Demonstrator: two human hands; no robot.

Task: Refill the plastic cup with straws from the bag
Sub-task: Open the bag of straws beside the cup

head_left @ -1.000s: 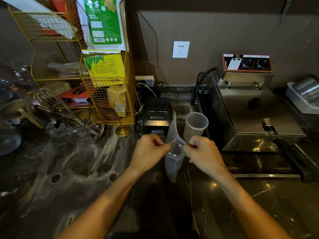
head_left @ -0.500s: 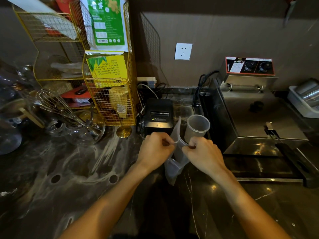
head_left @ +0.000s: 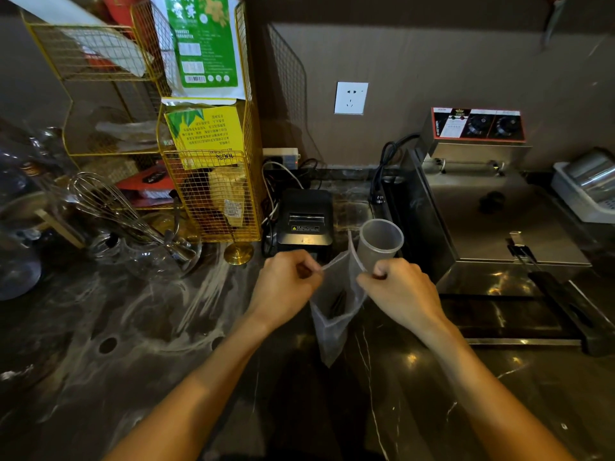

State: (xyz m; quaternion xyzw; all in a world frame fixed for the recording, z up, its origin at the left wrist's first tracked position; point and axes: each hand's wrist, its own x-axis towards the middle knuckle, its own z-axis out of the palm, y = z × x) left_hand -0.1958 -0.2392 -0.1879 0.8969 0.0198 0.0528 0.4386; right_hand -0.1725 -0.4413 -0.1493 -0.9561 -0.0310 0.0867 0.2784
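A clear plastic bag (head_left: 332,314) hangs upright over the dark marble counter, with dark straws (head_left: 337,304) dimly showing through it. My left hand (head_left: 286,284) pinches the bag's left top edge. My right hand (head_left: 402,291) pinches the right top edge, and the mouth is pulled apart between them. A translucent plastic cup (head_left: 379,241) stands just behind my right hand, with nothing visible inside it.
A black receipt printer (head_left: 306,217) sits behind the bag. A steel fryer (head_left: 492,207) fills the right side, its black handle (head_left: 562,294) reaching toward me. A yellow wire rack (head_left: 213,181) with packets, a whisk (head_left: 109,207) and glassware stand at the left.
Both hands have drawn the bag's top edges further apart, opening its mouth wider. The bag and cup stay in about the same place.
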